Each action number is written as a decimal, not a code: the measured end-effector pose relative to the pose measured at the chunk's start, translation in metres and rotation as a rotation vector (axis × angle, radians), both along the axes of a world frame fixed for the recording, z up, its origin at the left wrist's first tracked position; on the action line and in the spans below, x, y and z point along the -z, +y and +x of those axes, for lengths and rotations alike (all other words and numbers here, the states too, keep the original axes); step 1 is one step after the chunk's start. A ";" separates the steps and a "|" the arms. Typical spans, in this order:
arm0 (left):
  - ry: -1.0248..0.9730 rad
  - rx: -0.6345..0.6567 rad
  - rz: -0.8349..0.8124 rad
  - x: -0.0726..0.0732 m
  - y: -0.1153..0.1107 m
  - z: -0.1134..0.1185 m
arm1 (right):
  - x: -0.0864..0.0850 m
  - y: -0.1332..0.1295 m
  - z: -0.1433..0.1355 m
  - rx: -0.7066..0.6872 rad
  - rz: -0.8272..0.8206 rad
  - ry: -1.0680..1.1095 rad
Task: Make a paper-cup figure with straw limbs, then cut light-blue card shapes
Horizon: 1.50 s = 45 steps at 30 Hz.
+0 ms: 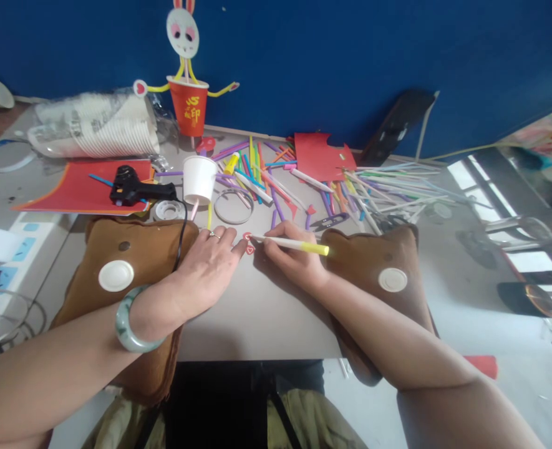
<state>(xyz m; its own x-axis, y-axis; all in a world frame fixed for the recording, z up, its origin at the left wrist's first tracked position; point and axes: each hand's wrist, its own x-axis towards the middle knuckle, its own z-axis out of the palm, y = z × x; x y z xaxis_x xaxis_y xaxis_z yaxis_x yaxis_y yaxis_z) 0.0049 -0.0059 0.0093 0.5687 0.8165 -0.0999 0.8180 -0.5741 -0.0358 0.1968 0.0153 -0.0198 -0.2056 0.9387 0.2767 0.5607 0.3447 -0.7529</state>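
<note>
My right hand (294, 259) is closed around a white marker with a yellow end (304, 246), its tip pointing left and down at small red and white heart cutouts (249, 244) on the table. My left hand (208, 265) rests on the table just left of the cutouts. Its fingers lie bent against the surface, and the thumb tip is at the edge of the cutouts. A white paper cup (199, 178) on a pink stem stands beyond the left hand, with a clear tape ring (233, 206) beside it.
A black glue gun (133, 187) lies on red paper (83, 178). Colourful sticks and markers (257, 171) spread behind my hands. A rabbit figure in a red cup (189, 106) stands at the back. Brown cushions (138, 246) (373, 255) lie under both forearms. Bagged cups (93, 125) are left.
</note>
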 end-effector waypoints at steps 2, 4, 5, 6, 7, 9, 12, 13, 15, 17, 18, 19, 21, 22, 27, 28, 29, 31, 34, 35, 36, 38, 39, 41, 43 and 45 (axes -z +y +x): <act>0.011 0.006 0.003 0.000 0.000 0.000 | -0.001 0.000 0.000 0.012 -0.006 -0.003; 0.020 0.009 0.011 0.000 0.001 0.000 | -0.001 -0.001 0.000 0.025 -0.011 -0.008; 0.022 0.009 0.015 0.000 0.001 0.000 | -0.001 -0.001 0.000 0.029 -0.013 -0.007; 0.023 0.010 0.017 0.001 0.001 -0.001 | -0.002 -0.001 0.000 0.031 -0.016 -0.006; 0.022 0.009 0.018 0.001 0.001 -0.001 | -0.002 -0.001 0.000 0.031 -0.020 -0.006; 0.017 0.007 0.011 0.001 0.001 -0.001 | -0.002 -0.001 0.000 0.032 -0.028 -0.007; 0.003 -0.003 -0.011 0.000 0.001 0.000 | -0.003 -0.001 0.000 0.029 -0.043 -0.005; -0.003 -0.007 -0.016 0.000 0.001 0.000 | -0.003 -0.001 0.000 0.026 -0.046 -0.004; -0.014 -0.010 -0.018 -0.001 0.001 0.000 | -0.004 -0.001 0.000 0.017 -0.040 -0.004; -0.013 -0.006 -0.018 -0.001 0.001 0.000 | -0.003 -0.001 0.000 0.011 -0.021 -0.002; -0.008 -0.005 -0.020 -0.001 0.001 0.000 | -0.003 -0.001 0.000 0.008 -0.013 0.000; -0.002 -0.004 -0.023 -0.002 0.001 0.000 | -0.003 -0.001 0.000 0.006 -0.007 0.001; 0.009 -0.005 -0.031 -0.002 0.001 0.000 | -0.003 -0.001 0.000 0.002 -0.008 0.000; 0.013 -0.005 -0.032 -0.002 0.001 0.000 | -0.002 -0.001 0.000 0.000 -0.010 -0.001; 0.000 0.005 0.009 -0.001 0.000 0.000 | -0.002 -0.001 0.001 -0.007 -0.025 -0.007; -0.009 0.007 0.017 -0.001 0.000 -0.001 | -0.002 -0.001 0.001 -0.009 -0.025 -0.008; -0.016 0.009 0.020 0.000 0.000 -0.001 | -0.002 -0.001 0.001 -0.008 -0.018 -0.009; -0.033 0.009 0.025 0.002 0.000 -0.003 | -0.002 -0.002 0.002 0.018 0.032 -0.012; -0.084 0.006 0.045 0.007 0.002 -0.006 | -0.001 0.000 0.003 0.085 0.159 -0.022; -0.103 0.007 0.051 0.008 0.003 -0.006 | 0.000 0.001 0.004 0.085 0.196 -0.036; -0.120 0.011 0.054 0.010 0.004 -0.007 | 0.001 0.003 0.005 0.073 0.224 -0.062; -0.145 0.016 0.051 0.011 0.006 -0.008 | 0.004 0.006 0.007 0.025 0.265 -0.152; -0.157 0.015 0.048 0.012 0.007 -0.009 | 0.005 0.008 0.008 0.007 0.282 -0.219; -0.183 0.007 0.031 0.012 0.010 -0.010 | 0.007 0.013 0.010 0.000 0.315 -0.381; -0.215 -0.004 0.002 0.010 0.012 -0.011 | 0.008 0.017 0.012 0.024 0.331 -0.564; -0.258 -0.013 -0.026 0.009 0.015 -0.013 | 0.008 0.021 0.014 0.063 0.319 -0.728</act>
<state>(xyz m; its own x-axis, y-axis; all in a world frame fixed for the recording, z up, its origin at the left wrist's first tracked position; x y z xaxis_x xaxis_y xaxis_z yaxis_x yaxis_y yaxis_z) -0.0079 0.0090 0.0002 0.5675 0.8229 0.0260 0.8055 -0.5615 0.1895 0.2109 0.0367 -0.0278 -0.3871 0.8528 0.3506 0.8993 0.4331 -0.0607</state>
